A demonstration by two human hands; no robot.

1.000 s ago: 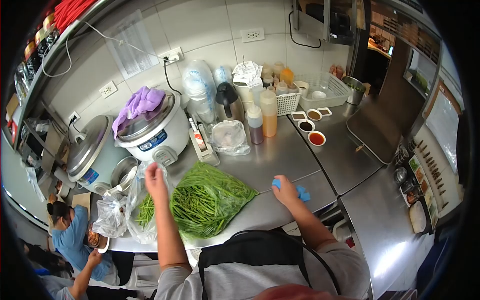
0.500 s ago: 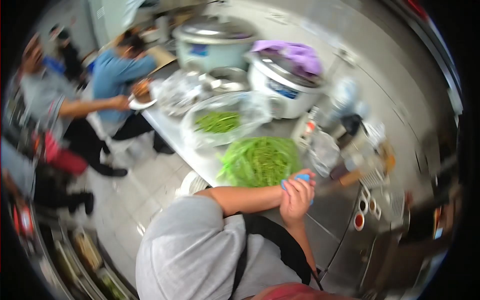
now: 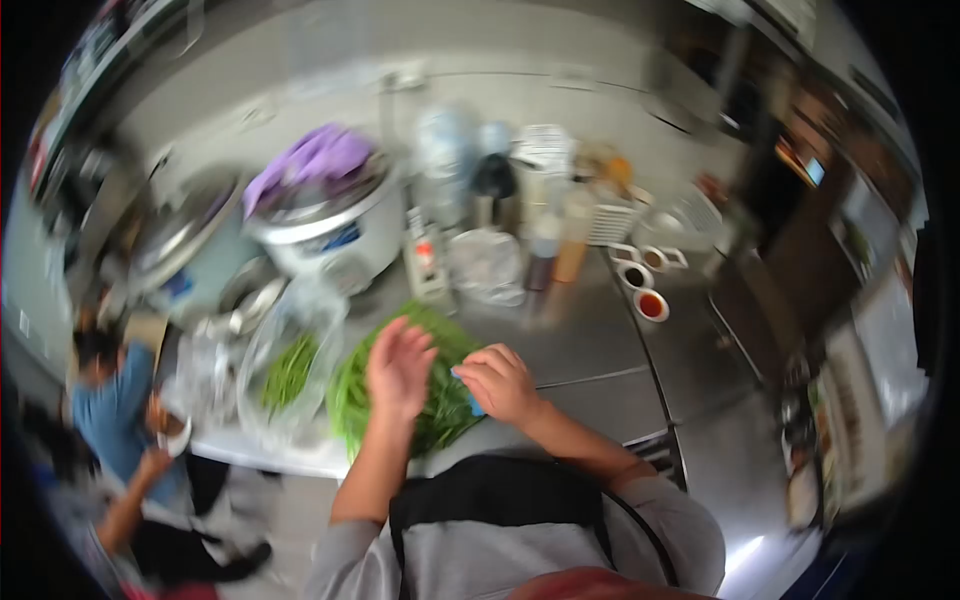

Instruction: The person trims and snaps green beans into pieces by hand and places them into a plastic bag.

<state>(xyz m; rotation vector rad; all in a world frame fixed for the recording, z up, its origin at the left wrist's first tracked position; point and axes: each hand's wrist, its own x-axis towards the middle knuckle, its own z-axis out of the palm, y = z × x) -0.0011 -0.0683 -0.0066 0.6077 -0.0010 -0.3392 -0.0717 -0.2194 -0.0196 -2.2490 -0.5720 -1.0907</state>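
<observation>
My left hand is raised over a green leafy vegetable heap, palm up front and fingers apart, with nothing in it. Beside it, my right hand is closed around a small soft-looking blue thing; only bits of it show past the fingers, so its kind is hidden. Both hands are apart from each other. The greens lie on the steel counter in what looks like a green plastic bag. To their left, a clear plastic bag holds cut green stalks.
A large white rice cooker with a purple cloth stands behind. Bottles, a crumpled clear bag and small sauce bowls line the counter. At far left, another person's hand holds a white bowl.
My view has swung to the right. My hands, clasped together around the blue thing before, have separated; the left has opened and the right keeps the blue thing.
</observation>
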